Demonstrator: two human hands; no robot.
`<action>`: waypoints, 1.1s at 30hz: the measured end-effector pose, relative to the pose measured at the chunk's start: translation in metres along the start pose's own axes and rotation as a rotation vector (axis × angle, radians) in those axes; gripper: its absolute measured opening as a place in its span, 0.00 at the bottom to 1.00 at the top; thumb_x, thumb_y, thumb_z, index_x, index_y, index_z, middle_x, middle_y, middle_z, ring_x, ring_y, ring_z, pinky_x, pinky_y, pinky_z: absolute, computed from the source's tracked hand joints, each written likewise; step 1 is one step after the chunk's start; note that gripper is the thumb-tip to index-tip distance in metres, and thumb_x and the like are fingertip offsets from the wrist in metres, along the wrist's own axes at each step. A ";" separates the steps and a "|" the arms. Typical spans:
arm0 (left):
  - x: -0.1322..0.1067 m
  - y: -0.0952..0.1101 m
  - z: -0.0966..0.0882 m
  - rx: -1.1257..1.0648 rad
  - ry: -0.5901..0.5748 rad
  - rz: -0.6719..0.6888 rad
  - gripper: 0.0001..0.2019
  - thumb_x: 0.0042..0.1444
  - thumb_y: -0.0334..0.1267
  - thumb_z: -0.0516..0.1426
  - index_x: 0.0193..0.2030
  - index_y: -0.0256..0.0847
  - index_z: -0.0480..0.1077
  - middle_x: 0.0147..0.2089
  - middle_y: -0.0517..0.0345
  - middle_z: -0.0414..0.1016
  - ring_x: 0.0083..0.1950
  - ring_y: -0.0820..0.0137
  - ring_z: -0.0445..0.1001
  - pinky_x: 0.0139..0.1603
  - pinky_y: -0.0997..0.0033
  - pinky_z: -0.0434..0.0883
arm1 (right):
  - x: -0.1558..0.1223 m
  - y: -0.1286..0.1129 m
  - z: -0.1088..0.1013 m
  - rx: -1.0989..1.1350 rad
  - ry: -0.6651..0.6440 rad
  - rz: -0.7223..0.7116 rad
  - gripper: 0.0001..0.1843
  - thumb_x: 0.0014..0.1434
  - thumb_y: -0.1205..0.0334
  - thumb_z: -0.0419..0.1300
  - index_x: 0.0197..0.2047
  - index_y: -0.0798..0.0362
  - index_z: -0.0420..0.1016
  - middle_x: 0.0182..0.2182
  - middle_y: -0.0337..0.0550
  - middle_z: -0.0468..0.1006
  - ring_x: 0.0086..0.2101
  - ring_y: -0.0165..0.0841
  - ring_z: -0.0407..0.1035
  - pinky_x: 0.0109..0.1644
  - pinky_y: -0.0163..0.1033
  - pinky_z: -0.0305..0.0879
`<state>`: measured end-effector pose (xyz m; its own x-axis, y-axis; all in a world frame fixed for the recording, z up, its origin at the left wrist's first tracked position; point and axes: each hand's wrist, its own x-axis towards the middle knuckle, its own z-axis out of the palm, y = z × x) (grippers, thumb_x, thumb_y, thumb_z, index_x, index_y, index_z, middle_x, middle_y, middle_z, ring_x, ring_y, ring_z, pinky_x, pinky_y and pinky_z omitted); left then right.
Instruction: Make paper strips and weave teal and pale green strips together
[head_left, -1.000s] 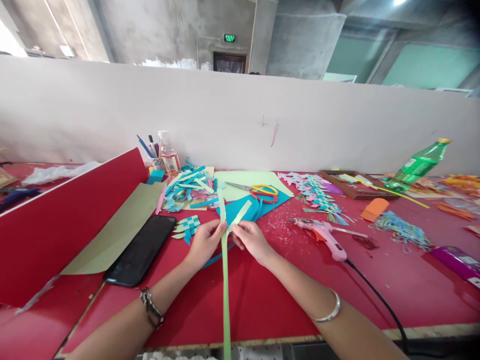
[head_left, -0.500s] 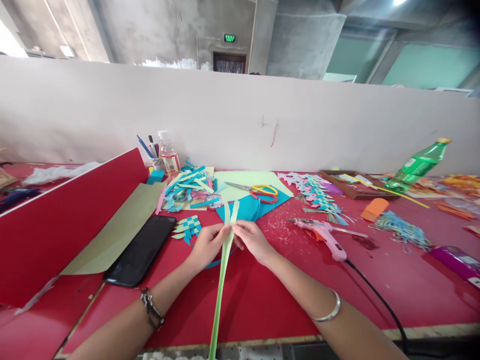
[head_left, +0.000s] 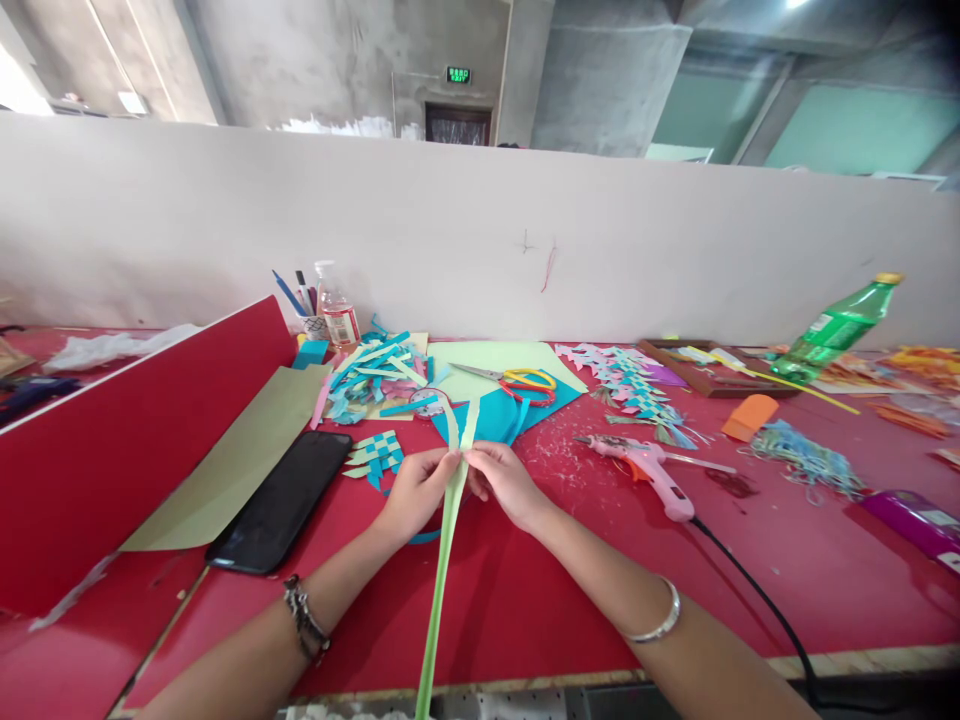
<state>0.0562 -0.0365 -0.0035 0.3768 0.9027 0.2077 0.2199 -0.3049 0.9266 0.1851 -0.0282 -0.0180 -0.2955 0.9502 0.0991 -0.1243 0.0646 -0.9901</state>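
My left hand and my right hand meet over the red table, both pinched on long light green paper strips. The strips hang down past the table's front edge, and their short upper ends stick up close together above my fingers. A small blue and green woven paper piece lies just left of my left hand. Blue paper lies behind my hands.
A black phone lies at the left on tan card. Scissors rest on green paper behind. A pink glue gun with a black cord lies to the right. Paper scraps, woven chains, a green bottle and a pen cup stand farther back.
The two upper strip ends, spread apart a second ago, have come together side by side. The hanging strip has swung slightly left. My hands have stayed in place.
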 end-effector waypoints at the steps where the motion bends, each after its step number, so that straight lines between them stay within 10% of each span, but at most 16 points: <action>1: 0.000 0.000 0.000 0.000 0.004 -0.001 0.23 0.56 0.45 0.43 0.21 0.34 0.70 0.21 0.58 0.70 0.24 0.73 0.64 0.30 0.76 0.62 | 0.000 0.000 0.000 0.009 0.002 0.002 0.12 0.50 0.59 0.50 0.18 0.54 0.60 0.10 0.30 0.58 0.13 0.22 0.51 0.16 0.29 0.46; 8: 0.001 -0.005 -0.001 0.065 0.110 -0.032 0.21 0.54 0.47 0.44 0.19 0.35 0.64 0.17 0.64 0.59 0.20 0.77 0.56 0.23 0.78 0.56 | 0.000 0.002 0.000 0.010 0.026 -0.010 0.15 0.50 0.61 0.49 0.15 0.54 0.58 0.10 0.31 0.59 0.13 0.21 0.52 0.17 0.30 0.47; 33: 0.000 -0.002 0.000 -0.005 0.038 -0.007 0.21 0.55 0.44 0.45 0.20 0.35 0.69 0.18 0.61 0.69 0.20 0.76 0.60 0.25 0.78 0.59 | 0.001 -0.001 0.001 -0.004 0.024 -0.002 0.12 0.49 0.61 0.50 0.18 0.55 0.61 0.10 0.30 0.59 0.12 0.21 0.52 0.15 0.28 0.47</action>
<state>0.0562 -0.0360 -0.0053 0.3407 0.9157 0.2130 0.2176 -0.2972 0.9297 0.1842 -0.0280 -0.0170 -0.2720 0.9572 0.0987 -0.1210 0.0677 -0.9903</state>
